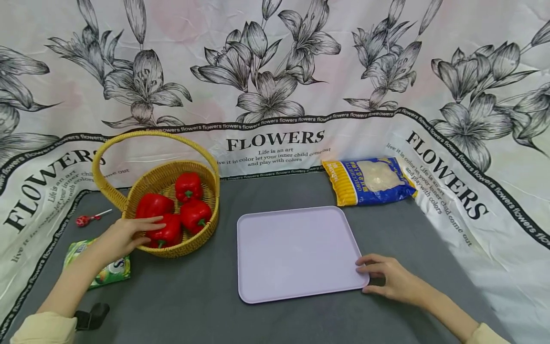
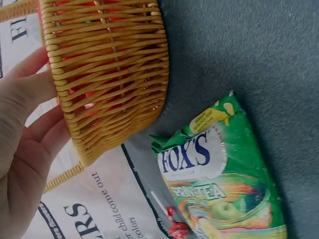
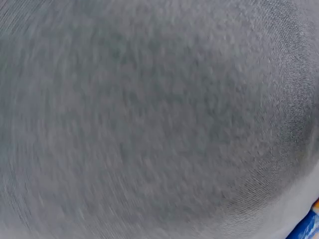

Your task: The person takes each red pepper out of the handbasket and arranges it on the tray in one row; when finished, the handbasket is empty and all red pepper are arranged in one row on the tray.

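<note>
Left hand: over the basket rim, fingers on the nearest red pepper; from here I can't tell whether it grips | right hand: holds the tray corner, well apart from the pepper | tray: right of basket, long axis left-to-right | grey counter, flower-printed cloth behind

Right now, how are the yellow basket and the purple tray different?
The basket is woven and golden yellow; the tray is smooth and pale purple. The basket is roundish with a tall handle; the tray is a flat rectangle with rounded corners. The basket has red peppers inside; the tray has nothing on it. Both rest on the same gray surface.
</note>
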`<action>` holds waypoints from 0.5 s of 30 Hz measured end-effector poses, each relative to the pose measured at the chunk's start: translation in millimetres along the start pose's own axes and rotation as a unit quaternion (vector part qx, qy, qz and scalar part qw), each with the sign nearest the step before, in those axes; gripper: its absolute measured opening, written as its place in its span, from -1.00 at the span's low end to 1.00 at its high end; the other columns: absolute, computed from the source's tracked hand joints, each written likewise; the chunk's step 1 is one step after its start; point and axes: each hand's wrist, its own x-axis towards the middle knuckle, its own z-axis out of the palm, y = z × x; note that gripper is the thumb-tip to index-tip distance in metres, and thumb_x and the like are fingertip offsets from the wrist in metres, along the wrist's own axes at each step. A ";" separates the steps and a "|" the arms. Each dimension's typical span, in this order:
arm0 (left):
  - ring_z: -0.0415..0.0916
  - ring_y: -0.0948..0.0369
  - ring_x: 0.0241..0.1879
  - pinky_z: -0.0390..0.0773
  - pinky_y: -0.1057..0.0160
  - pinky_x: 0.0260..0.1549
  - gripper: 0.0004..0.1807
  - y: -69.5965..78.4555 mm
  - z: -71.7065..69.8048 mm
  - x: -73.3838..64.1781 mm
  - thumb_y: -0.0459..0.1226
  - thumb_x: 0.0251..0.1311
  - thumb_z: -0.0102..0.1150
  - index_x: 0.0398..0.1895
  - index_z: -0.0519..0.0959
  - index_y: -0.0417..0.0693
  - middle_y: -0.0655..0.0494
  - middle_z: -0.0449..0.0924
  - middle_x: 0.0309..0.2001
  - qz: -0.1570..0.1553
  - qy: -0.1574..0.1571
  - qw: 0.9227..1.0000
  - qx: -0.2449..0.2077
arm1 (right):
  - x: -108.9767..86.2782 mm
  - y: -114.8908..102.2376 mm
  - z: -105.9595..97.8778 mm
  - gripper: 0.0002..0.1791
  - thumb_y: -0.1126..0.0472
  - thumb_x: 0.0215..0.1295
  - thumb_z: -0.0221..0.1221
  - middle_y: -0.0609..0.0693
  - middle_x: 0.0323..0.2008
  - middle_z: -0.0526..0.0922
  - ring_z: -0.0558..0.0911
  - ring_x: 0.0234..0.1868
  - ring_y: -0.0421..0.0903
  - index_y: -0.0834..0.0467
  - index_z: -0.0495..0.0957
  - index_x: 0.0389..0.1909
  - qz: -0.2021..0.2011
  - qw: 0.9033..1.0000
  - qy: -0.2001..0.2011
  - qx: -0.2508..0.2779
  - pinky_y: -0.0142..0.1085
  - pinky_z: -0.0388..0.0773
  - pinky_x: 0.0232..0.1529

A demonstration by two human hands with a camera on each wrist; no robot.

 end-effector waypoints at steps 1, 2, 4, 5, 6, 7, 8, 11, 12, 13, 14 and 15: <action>0.05 0.54 -0.72 0.27 0.45 -0.69 -0.50 -1.2 -0.2 1.7 -0.55 -0.17 0.41 -0.01 0.63 -0.30 -0.35 0.53 0.06 -0.003 -0.011 1.000 -0.004 | 1.6 0.6 -0.5 -0.62 0.27 -0.10 0.49 0.12 -0.14 0.58 0.59 -0.18 -0.08 0.28 0.67 -0.21 -0.003 1.000 -0.007 0.002 -0.61 0.53 -0.19; 0.05 0.54 -0.73 0.27 0.45 -0.68 -0.49 -2.5 -0.3 3.3 -0.53 -0.15 0.41 0.01 0.62 -0.31 -0.35 0.51 0.08 -0.006 -0.021 1.000 -0.011 | 3.0 1.2 -0.9 -0.64 0.27 -0.09 0.49 0.12 -0.15 0.57 0.59 -0.20 -0.08 0.29 0.67 -0.22 -0.004 1.000 -0.014 0.006 -0.59 0.54 -0.21; 0.07 0.52 -0.74 0.27 0.44 -0.65 -0.48 -5.3 0.1 5.6 -0.48 -0.10 0.40 0.05 0.59 -0.32 -0.36 0.49 0.10 -0.011 -0.031 0.999 -0.022 | 5.5 1.7 -1.1 -0.66 0.26 -0.07 0.48 0.12 -0.16 0.56 0.58 -0.22 -0.08 0.29 0.67 -0.25 0.000 0.999 -0.025 0.021 -0.54 0.58 -0.25; 0.18 0.50 -0.70 0.31 0.43 -0.61 -0.49 -6.7 0.5 6.4 -0.45 -0.07 0.39 0.06 0.58 -0.31 -0.35 0.49 0.10 -0.010 -0.029 0.999 -0.021 | 6.3 1.8 -1.0 -0.67 0.26 -0.06 0.47 0.12 -0.17 0.55 0.58 -0.22 -0.08 0.29 0.67 -0.25 0.004 0.999 -0.029 0.029 -0.52 0.59 -0.26; 0.31 0.45 -0.65 0.35 0.42 -0.57 -0.50 -8.1 1.0 7.3 -0.43 -0.03 0.38 0.08 0.58 -0.30 -0.34 0.50 0.10 -0.012 -0.027 0.999 -0.020 | 6.7 1.8 -0.9 -0.68 0.25 -0.05 0.47 0.11 -0.17 0.55 0.58 -0.21 -0.08 0.29 0.67 -0.25 0.007 0.999 -0.033 0.035 -0.50 0.60 -0.27; 0.45 0.37 -0.56 0.44 0.38 -0.51 -0.50 -9.4 1.6 8.3 -0.41 0.00 0.37 0.09 0.57 -0.30 -0.32 0.51 0.10 -0.013 -0.020 1.000 -0.020 | 6.9 1.7 -0.8 -0.68 0.25 -0.04 0.47 0.11 -0.17 0.54 0.57 -0.21 -0.08 0.29 0.68 -0.26 0.009 0.999 -0.034 0.039 -0.49 0.61 -0.27; 0.54 0.28 -0.46 0.51 0.33 -0.46 -0.51 -10.6 2.1 9.7 -0.39 0.04 0.35 0.11 0.56 -0.28 -0.30 0.52 0.09 -0.016 -0.014 1.000 -0.020 | 7.0 1.6 -0.6 -0.69 0.24 -0.03 0.46 0.11 -0.16 0.54 0.57 -0.21 -0.08 0.30 0.68 -0.25 0.012 0.998 -0.036 0.043 -0.48 0.61 -0.27; 0.57 -0.03 -0.09 0.62 0.08 -0.24 -0.53 -12.9 2.4 15.4 -0.35 0.13 0.30 0.14 0.52 -0.23 -0.23 0.55 0.07 -0.038 0.003 0.999 -0.036 | 6.6 1.3 0.1 -0.70 0.24 -0.01 0.45 0.10 -0.16 0.53 0.56 -0.20 -0.10 0.29 0.68 -0.25 0.015 0.998 -0.035 0.046 -0.47 0.62 -0.28; 0.56 -0.08 -0.05 0.61 0.01 -0.20 -0.55 -13.2 2.0 17.8 -0.34 0.17 0.27 0.15 0.50 -0.21 -0.21 0.55 0.07 -0.051 0.004 0.998 -0.047 | 6.2 1.3 0.2 -0.70 0.24 -0.01 0.45 0.10 -0.16 0.53 0.56 -0.20 -0.11 0.29 0.68 -0.25 0.015 0.998 -0.033 0.045 -0.47 0.62 -0.28; 0.56 -0.07 -0.10 0.61 0.00 -0.22 -0.58 -13.5 1.6 20.3 -0.33 0.19 0.25 0.13 0.49 -0.18 -0.20 0.55 0.06 -0.064 0.005 0.996 -0.060 | 5.9 1.3 0.2 -0.70 0.24 -0.01 0.45 0.10 -0.15 0.53 0.56 -0.20 -0.12 0.29 0.68 -0.25 0.015 0.999 -0.030 0.043 -0.47 0.62 -0.28; 0.57 -0.03 -0.20 0.61 0.05 -0.28 -0.60 -13.8 1.1 22.6 -0.32 0.21 0.24 0.12 0.49 -0.15 -0.19 0.54 0.06 -0.078 0.003 0.994 -0.072 | 5.4 1.3 0.1 -0.70 0.24 -0.02 0.45 0.10 -0.16 0.53 0.56 -0.20 -0.12 0.29 0.68 -0.25 0.014 0.999 -0.029 0.041 -0.47 0.61 -0.28; 0.57 0.00 -0.26 0.62 0.09 -0.31 -0.62 -13.8 0.4 24.7 -0.31 0.23 0.22 0.12 0.49 -0.13 -0.19 0.53 0.07 -0.095 -0.001 0.992 -0.086 | 5.0 1.2 -0.1 -0.70 0.24 -0.02 0.46 0.10 -0.16 0.53 0.56 -0.20 -0.13 0.28 0.68 -0.25 0.014 0.999 -0.027 0.039 -0.48 0.61 -0.27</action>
